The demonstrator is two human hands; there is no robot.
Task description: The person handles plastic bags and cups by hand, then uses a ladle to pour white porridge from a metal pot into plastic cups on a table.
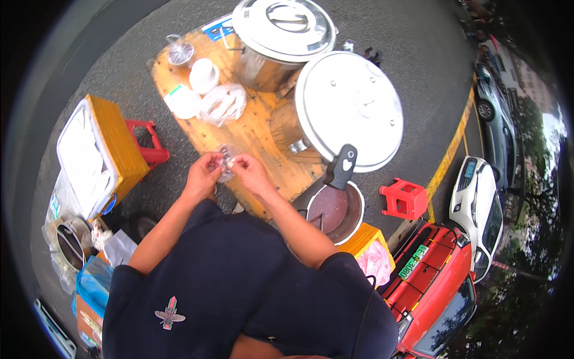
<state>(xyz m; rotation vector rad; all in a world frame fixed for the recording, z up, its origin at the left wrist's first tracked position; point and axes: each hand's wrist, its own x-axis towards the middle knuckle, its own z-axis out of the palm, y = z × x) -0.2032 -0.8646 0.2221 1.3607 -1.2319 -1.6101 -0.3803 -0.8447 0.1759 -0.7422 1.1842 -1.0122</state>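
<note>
At the near edge of a worn wooden table [255,137], my left hand [204,174] and my right hand [251,174] pinch a small piece of clear, thin plastic [228,151] between their fingertips. It may be a lid or a bag; I cannot tell. Just beyond lie a clear plastic bag of white items [224,105], a stack of white cups [204,76] and a flat white packet [181,101]. Clear plastic cups or lids [180,53] stand at the far left corner. To the right are a lidded steel stockpot [258,72] and a large pressure cooker [350,107] with a black handle.
An open pot of purplish liquid [329,206] stands low at right, beside a yellow box [358,238] holding pink plastic. Red stools [406,199] and a yellow-taped box [123,141] flank the table. Parked cars line the right; a red vehicle [430,287] is nearest.
</note>
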